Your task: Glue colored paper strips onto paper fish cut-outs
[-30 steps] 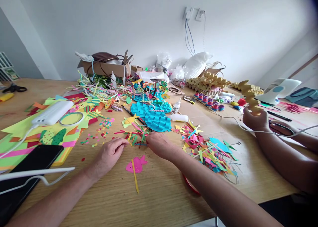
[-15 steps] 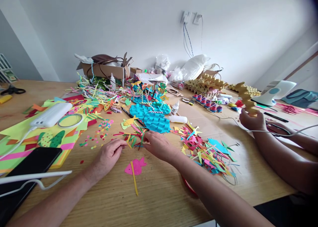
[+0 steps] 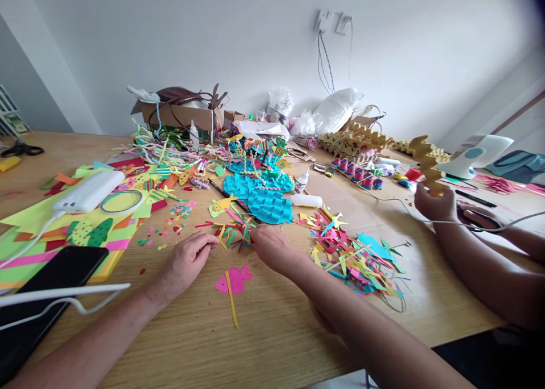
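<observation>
Head view: paper strips point(image 3: 235, 229) lie between left hand point(image 3: 191, 259) and right hand point(image 3: 275, 246); neither grip's state is discernible.

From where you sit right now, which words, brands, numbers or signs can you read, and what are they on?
None can be read.
Upright bottle beside the blue paper: label too small.
White object at right: any print too blurred.
White power bank: marks too small.
</observation>
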The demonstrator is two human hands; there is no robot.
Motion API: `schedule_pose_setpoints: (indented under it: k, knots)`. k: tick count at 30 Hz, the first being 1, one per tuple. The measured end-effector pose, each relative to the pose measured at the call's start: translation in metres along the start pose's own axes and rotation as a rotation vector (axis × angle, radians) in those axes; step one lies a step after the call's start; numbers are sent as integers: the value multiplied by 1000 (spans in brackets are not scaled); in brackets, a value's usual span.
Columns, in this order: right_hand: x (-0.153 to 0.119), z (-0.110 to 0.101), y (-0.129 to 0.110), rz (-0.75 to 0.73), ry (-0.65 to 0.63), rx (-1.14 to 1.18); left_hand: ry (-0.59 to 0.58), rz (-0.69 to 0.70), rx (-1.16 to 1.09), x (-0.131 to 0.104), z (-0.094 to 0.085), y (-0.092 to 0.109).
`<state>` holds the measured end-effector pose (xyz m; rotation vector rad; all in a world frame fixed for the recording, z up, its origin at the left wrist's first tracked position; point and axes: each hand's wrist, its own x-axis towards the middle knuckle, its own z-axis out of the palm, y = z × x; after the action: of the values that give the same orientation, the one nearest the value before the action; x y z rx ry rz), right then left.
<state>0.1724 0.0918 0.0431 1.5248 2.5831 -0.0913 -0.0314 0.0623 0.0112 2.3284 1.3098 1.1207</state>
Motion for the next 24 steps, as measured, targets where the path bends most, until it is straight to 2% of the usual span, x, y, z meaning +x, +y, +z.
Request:
schedule_pose_setpoints:
  k: [5,10,18,24]
  knots:
    - [2,5,4,1,4,3,19,15,-1,-2,2,-5]
    - [0,2,5,14,69,36,48,7,-30,-3,6,-10]
    - [-7,-10,-8,49,160,103,58,20,-25,-2,6,-10]
    - [0,-6,-14,145,193,158,54,14,-20,-1,5,-7]
